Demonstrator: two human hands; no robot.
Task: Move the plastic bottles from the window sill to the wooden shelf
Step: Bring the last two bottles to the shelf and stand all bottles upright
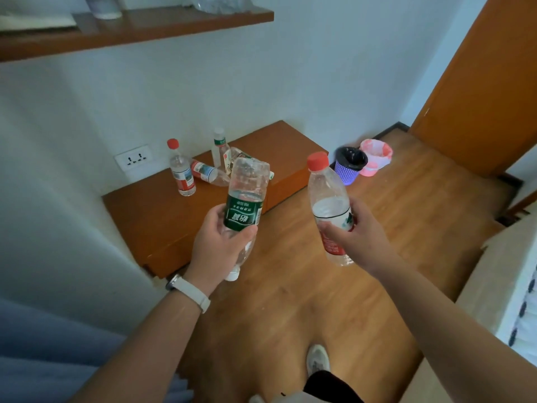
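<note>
My left hand (pixel 216 242) grips a clear green-label bottle (pixel 245 196) held upside down, its white cap pointing at the floor. My right hand (pixel 354 231) grips a clear red-capped bottle (pixel 325 193) held upright with a slight tilt. Both hang over the wooden floor in front of a low wooden shelf (pixel 162 222). On that shelf stands a red-capped bottle (pixel 180 170), a white-capped bottle (pixel 219 146) and a few bottles lying on their sides (pixel 207 171). No window sill is in view.
A wooden wall shelf (pixel 139 27) with clear containers runs along the top left. A wall socket (pixel 133 161) sits left of the bottles. A purple bin (pixel 348 165) and a pink bin (pixel 376 157) stand on the floor at right. An orange door (pixel 479 82) fills the right.
</note>
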